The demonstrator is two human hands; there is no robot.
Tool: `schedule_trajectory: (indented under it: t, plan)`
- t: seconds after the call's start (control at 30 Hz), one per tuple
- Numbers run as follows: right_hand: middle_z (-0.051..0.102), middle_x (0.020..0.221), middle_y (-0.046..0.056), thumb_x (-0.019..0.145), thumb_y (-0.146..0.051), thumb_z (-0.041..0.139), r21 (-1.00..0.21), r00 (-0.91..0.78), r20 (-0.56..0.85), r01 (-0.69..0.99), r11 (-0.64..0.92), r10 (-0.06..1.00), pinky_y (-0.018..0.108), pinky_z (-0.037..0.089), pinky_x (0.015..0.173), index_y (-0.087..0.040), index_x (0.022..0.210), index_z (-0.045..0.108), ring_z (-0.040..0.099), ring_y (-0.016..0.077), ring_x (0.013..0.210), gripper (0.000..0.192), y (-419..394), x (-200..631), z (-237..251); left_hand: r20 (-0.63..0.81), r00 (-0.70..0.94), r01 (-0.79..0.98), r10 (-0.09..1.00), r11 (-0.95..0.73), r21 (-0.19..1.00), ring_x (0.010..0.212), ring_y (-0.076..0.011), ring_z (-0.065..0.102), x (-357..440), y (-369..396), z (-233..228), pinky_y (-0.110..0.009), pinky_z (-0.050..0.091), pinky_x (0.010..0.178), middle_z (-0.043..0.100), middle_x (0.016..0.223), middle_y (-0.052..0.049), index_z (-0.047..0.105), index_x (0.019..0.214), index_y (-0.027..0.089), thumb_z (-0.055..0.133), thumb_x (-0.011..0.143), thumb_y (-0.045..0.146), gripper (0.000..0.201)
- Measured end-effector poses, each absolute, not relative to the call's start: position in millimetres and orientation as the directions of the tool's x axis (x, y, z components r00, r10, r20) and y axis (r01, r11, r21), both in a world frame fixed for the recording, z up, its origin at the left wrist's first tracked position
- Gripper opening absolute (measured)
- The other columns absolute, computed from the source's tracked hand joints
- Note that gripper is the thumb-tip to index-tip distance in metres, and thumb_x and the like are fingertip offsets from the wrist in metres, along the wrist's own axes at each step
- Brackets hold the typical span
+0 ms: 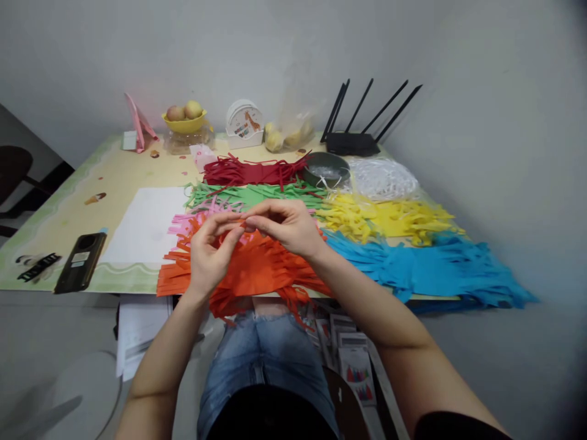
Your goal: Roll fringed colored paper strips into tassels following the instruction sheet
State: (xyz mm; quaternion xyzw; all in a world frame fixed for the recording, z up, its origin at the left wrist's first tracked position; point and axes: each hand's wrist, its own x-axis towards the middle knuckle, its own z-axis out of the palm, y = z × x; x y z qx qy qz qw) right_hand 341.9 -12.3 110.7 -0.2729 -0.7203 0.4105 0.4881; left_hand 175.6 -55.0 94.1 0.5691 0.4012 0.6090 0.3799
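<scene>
Both hands, left hand and right hand, meet fingertip to fingertip, pinching a pink strip above the orange fringe.

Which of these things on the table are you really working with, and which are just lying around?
In use: left hand, right hand, orange fringed paper, plus pink, green, red, yellow and blue piles.

Lying about: phone, router, fruit bowl, white sheet.

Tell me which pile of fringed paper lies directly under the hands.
The orange pile, at the table's near edge with its fringe hanging over. Both the left hand and right hand hover above it; blue, yellow, green and red lie farther off.
</scene>
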Motion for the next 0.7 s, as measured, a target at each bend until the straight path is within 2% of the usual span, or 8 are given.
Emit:
schedule_trajectory:
  t: [0.07,0.2,0.27,0.43,0.57,0.67,0.7]
  plan:
    - [0.069,0.068,0.002,0.085,-0.048,0.071,-0.865,-0.381,0.473,-0.028,0.502,0.794,0.02,0.04,0.05,-0.013,0.087,0.077,0.052,0.0078,0.055,0.035,-13,341,112,0.314,0.004,-0.09,0.949,-0.312,0.946,0.082,-0.0172,0.074,174,-52,94,-0.027,0.057,0.079,0.076,0.089,-0.005,0.072,0.1,0.018,0.078,0.08,0.036,0.028]
    - [0.068,0.066,0.002,0.083,-0.051,0.072,-0.884,-0.398,0.45,-0.072,0.461,0.8,0.021,0.04,0.05,-0.014,0.082,0.078,0.053,0.0084,0.055,0.038,-13,339,113,0.156,0.11,-0.278,0.982,-0.12,0.953,0.071,-0.0165,0.071,171,-44,94,-0.029,0.057,0.078,0.075,0.072,-0.003,0.074,0.083,0.017,0.084,0.072,0.039,0.027]
    - [0.065,0.061,0.0,0.081,-0.051,0.074,-0.891,-0.369,0.439,-0.065,0.449,0.819,0.021,0.038,0.048,-0.014,0.08,0.077,0.051,0.0078,0.051,0.038,-12,339,115,0.118,0.128,-0.308,0.985,-0.073,0.949,0.068,-0.0153,0.07,169,-41,94,-0.027,0.055,0.077,0.073,0.068,-0.002,0.073,0.078,0.017,0.086,0.07,0.038,0.026]
    - [0.055,0.051,-0.004,0.079,-0.049,0.076,-0.899,-0.224,0.436,-0.072,0.432,0.872,0.02,0.033,0.044,-0.013,0.079,0.073,0.043,0.0061,0.045,0.036,-9,332,117,0.073,0.052,-0.285,0.996,-0.055,0.957,0.067,-0.0127,0.065,169,-42,93,-0.023,0.049,0.071,0.072,0.066,-0.001,0.071,0.072,0.017,0.087,0.064,0.037,0.027]
    - [0.054,0.053,-0.005,0.084,-0.05,0.071,-0.9,-0.192,0.435,-0.081,0.428,0.88,0.02,0.036,0.047,-0.014,0.082,0.068,0.045,0.0065,0.047,0.036,-6,322,110,0.128,0.033,-0.14,0.991,-0.122,0.983,0.065,-0.0115,0.06,153,-37,84,-0.024,0.046,0.07,0.067,0.067,0.001,0.069,0.073,0.017,0.081,0.07,0.039,0.025]
    - [0.061,0.063,-0.004,0.09,-0.044,0.065,-0.91,-0.295,0.408,-0.053,0.411,0.864,0.02,0.039,0.048,-0.014,0.107,0.065,0.049,0.0074,0.049,0.035,-8,326,101,0.214,-0.056,0.178,0.975,-0.201,0.963,0.07,-0.0144,0.06,92,-16,78,-0.029,0.046,0.072,0.067,0.074,0.0,0.069,0.085,0.017,0.075,0.076,0.043,0.029]
    - [0.063,0.067,-0.003,0.091,-0.041,0.063,-0.906,-0.332,0.403,-0.013,0.423,0.853,0.02,0.04,0.05,-0.014,0.116,0.062,0.051,0.0081,0.051,0.036,-10,331,97,0.303,-0.153,0.333,0.941,-0.239,0.912,0.073,-0.0153,0.06,62,-6,78,-0.031,0.046,0.074,0.067,0.078,0.0,0.067,0.09,0.017,0.073,0.078,0.044,0.03]
